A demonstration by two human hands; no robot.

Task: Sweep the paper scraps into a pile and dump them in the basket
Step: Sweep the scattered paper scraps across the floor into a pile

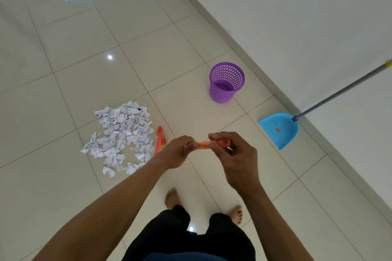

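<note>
**Dark trousers [191, 239] below, both hands on the broom [159, 144]**

The left hand [178, 152] and right hand [235, 161] each curl round the top of the orange broom handle. The broom's head touches the right edge of the paper scraps [123, 135], which lie piled on the floor [63, 59]. The purple basket [227, 82] stands upright, well apart from the pile, with bare tiles between. A blue dustpan [280, 131] sits by the wall's foot.

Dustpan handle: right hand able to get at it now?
Probably not yet. The right hand grips the broom, and the dustpan handle stands by the wall, off to its right. Nothing stands between; a step may be needed.
</note>
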